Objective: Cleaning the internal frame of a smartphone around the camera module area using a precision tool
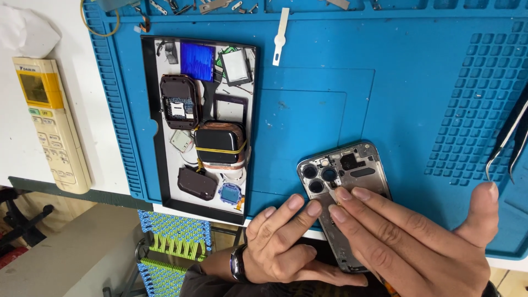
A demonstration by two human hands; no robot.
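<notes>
Pressing on the opened phone frame (345,187), which is lying at the near edge of the blue repair mat (396,99), the right hand (407,242) is laying flat fingers over its middle, while the left hand (286,247) is steadying its left side with two fingertips. Both hands are open, gripping nothing (the tweezers (509,137) are resting apart). Keeping the pressure light and even is probably helping, with the frame partly overhanging the table edge
</notes>
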